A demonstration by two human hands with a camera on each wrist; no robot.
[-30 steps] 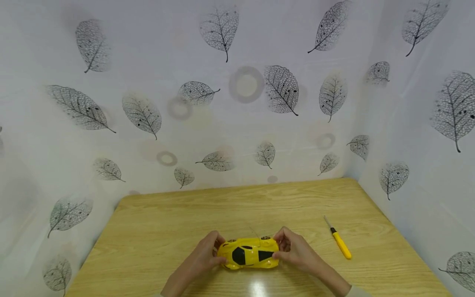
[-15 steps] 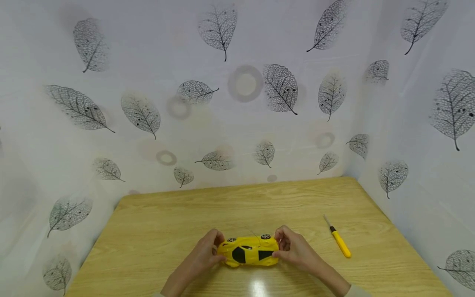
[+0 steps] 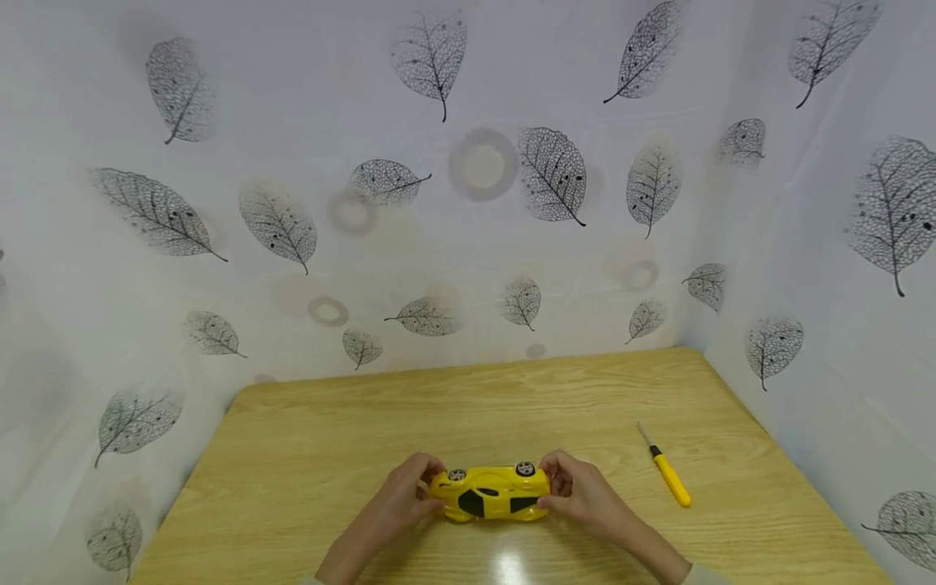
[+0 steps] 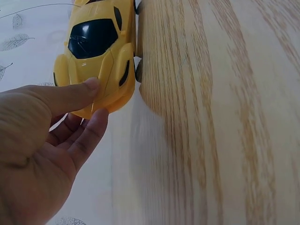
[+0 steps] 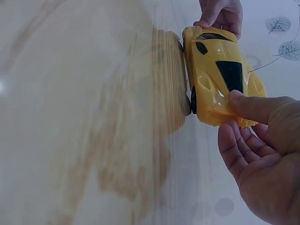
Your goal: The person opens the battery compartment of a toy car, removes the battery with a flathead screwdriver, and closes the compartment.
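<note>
A yellow toy car with black windows is held lengthwise between both hands near the table's front. My left hand grips its front end, thumb on the hood and fingers underneath. At the rear end my right hand pinches it, thumb by the black rear window. The car is tilted, so its far-side wheels show in the head view. From its side a thin wire antenna sticks out in the right wrist view. The underside is hidden.
A screwdriver with a yellow handle lies to the right of my right hand on the wooden table. White leaf-printed curtain surrounds the table at the back and sides.
The toy car has rolled about its length, and its far-side wheels show more fully now. Both hands keep their hold in nearly the same place. The screwdriver has stayed put.
</note>
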